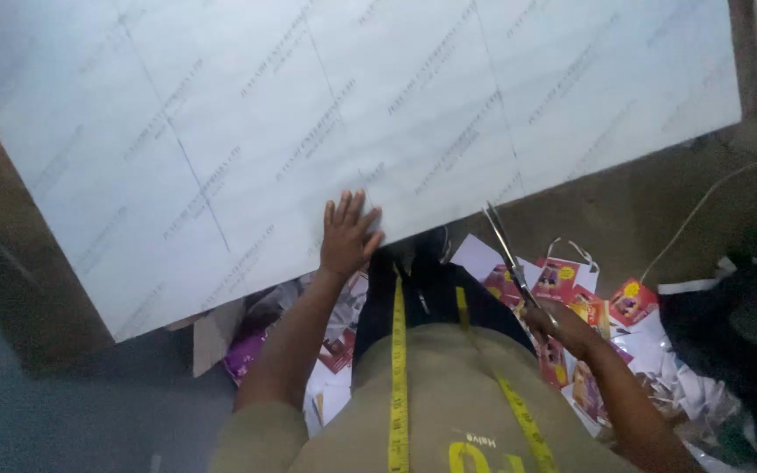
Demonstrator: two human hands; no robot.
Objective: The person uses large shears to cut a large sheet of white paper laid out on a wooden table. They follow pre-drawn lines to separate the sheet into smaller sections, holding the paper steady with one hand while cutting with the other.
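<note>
A large white sheet (pixel 326 114) with faint printed lines fills the upper part of the head view. My left hand (pixel 348 235) lies flat with fingers spread on its near edge. My right hand (pixel 561 326) grips a pair of metal scissors (pixel 505 250), blades pointing up toward the sheet's near edge, their tips just short of it. A yellow measuring tape (pixel 399 368) hangs around my neck and down my olive shirt.
Red and yellow printed paper scraps (pixel 606 307) and white offcuts (pixel 685 385) litter the floor at right. A white cord (pixel 703 206) runs across the brown floor. A small cardboard box (pixel 212 333) sits under the sheet's edge. A dark object (pixel 738 324) is far right.
</note>
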